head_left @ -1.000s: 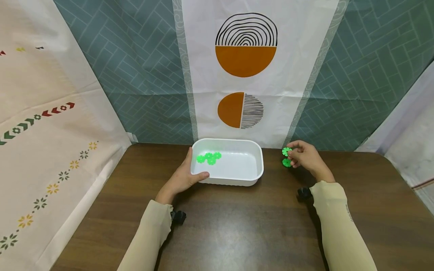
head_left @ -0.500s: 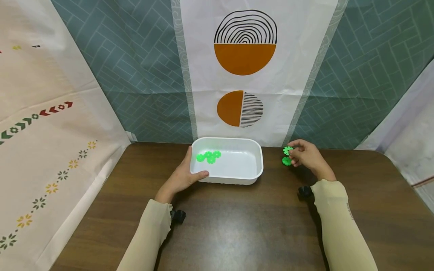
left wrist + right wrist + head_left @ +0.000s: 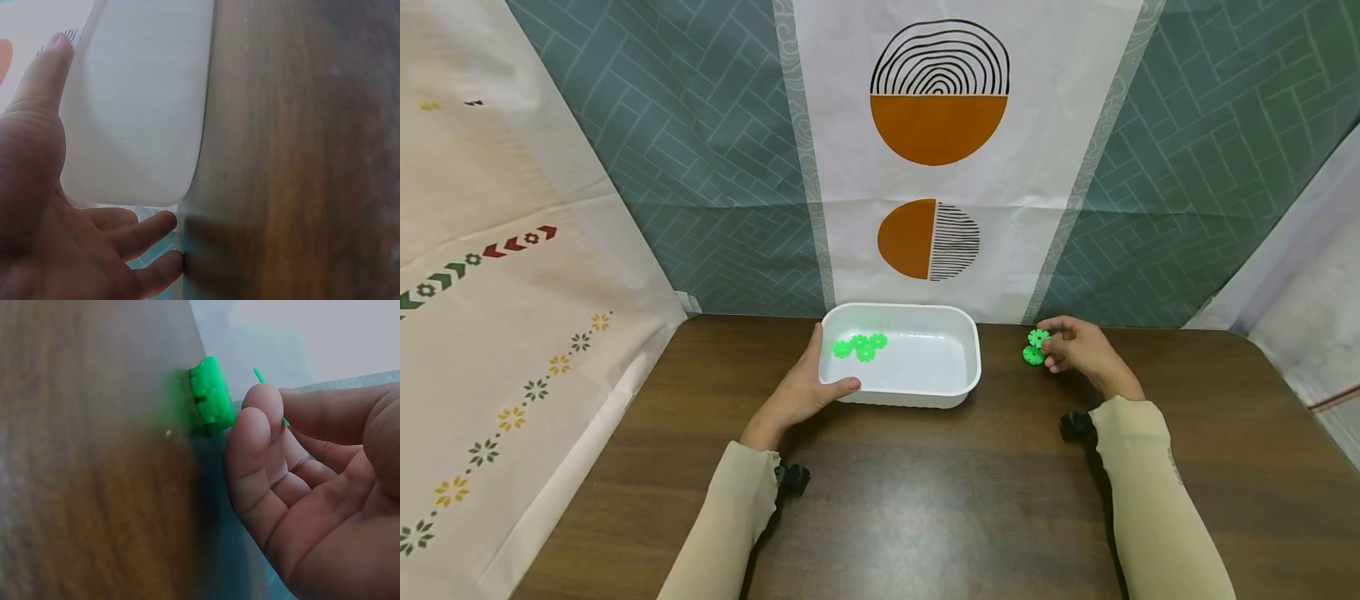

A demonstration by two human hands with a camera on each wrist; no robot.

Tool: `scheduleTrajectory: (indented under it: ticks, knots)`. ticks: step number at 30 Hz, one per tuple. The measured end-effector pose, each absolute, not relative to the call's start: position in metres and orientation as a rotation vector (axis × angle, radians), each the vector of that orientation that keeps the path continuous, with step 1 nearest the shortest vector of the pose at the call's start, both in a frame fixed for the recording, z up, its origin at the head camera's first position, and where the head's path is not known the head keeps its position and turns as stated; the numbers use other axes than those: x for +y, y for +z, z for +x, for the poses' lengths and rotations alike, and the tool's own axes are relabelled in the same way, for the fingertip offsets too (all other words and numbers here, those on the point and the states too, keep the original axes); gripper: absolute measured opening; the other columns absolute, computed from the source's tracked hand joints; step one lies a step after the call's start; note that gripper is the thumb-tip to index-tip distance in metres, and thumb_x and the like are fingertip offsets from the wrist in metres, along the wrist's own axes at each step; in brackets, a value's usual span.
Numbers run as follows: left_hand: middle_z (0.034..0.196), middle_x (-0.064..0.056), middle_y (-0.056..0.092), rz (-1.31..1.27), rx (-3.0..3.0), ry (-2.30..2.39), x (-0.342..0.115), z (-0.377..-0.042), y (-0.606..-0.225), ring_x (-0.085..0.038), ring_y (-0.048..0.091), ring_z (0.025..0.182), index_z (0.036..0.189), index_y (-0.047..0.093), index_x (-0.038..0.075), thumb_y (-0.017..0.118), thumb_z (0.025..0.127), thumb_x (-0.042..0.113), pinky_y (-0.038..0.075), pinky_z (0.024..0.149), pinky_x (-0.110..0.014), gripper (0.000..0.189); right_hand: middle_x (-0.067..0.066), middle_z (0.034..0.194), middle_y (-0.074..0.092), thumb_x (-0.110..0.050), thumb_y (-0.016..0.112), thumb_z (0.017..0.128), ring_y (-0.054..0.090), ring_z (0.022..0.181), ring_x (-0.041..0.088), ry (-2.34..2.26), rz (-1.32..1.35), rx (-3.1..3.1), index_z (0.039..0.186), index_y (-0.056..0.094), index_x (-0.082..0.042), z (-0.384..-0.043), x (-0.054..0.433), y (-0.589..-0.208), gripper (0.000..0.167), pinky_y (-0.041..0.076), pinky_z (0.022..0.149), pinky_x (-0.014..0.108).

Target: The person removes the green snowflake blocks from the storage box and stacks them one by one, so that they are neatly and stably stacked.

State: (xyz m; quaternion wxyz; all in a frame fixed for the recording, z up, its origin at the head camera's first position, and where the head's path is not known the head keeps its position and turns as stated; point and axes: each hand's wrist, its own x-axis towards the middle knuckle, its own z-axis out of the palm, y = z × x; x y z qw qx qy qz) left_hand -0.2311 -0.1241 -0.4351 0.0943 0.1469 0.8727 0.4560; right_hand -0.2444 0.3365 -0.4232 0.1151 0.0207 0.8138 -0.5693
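My left hand [image 3: 801, 387] holds the left end of a white plastic tub [image 3: 958, 400]. Its thumb lies along the front wall, the other fingers [image 3: 147, 234] at the short end. Inside the tub, toward its left, lie several green flower-shaped discs [image 3: 866, 354]. To the right of the tub, my right hand [image 3: 1082, 354] pinches one green notched disc [image 3: 1038, 337] between thumb and fingertips. In the right wrist view only slivers of that disc [image 3: 259, 375] show past the fingers. Just beside the fingertips, a short stack of green discs [image 3: 211, 394] sits on the table.
The dark wooden table [image 3: 917, 500] ends at a hanging cloth backdrop [image 3: 745, 250] right behind the tub. A pale printed cloth [image 3: 512, 333] hangs along the left side. Black wrist cameras [image 3: 793, 480] sit on both wrists.
My right hand has shifted slightly, and the pinched disc now appears closer to the discs below it. The left hand and the tub keep their places.
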Motion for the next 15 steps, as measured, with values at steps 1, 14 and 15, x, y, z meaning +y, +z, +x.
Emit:
scheduleTrajectory:
  ticks: [1,14,15]
  knots:
    - [0.165,-0.012,0.015,0.444,2.585,1.36,-0.124,-0.2313,-0.435,-0.034,0.041,0.129,0.162,-0.011,0.018,0.081,0.084,0.044,0.032,0.108,-0.055,0.123,0.019,0.097,0.062,-0.003,0.054,0.102,0.063,0.071,0.017,-1.677,0.063,2.37,0.142,0.039,0.012,-0.2446,0.3373,-0.4242,0.045,0.056,0.068,0.032]
    - [0.164,-0.011,0.016,0.462,2.571,1.383,-0.1254,-0.2315,-0.4366,-0.034,0.043,0.128,0.162,-0.012,0.021,0.081,0.085,0.046,0.033,0.107,-0.055,0.123,0.015,0.091,0.06,-0.001,0.055,0.101,0.06,0.068,0.017,-1.665,0.09,2.28,0.137,0.043,0.011,-0.2424,0.3472,-0.4277,0.04,0.056,0.067,0.034]
    - [0.164,-0.011,0.016,0.463,2.573,1.381,-0.1252,-0.2316,-0.4367,-0.034,0.043,0.128,0.162,-0.012,0.021,0.081,0.085,0.046,0.033,0.107,-0.055,0.123,0.015,0.091,0.06,-0.001,0.055,0.1,0.059,0.068,0.017,-1.664,0.09,2.272,0.137,0.043,0.011,-0.242,0.3473,-0.427,0.04,0.056,0.067,0.034]
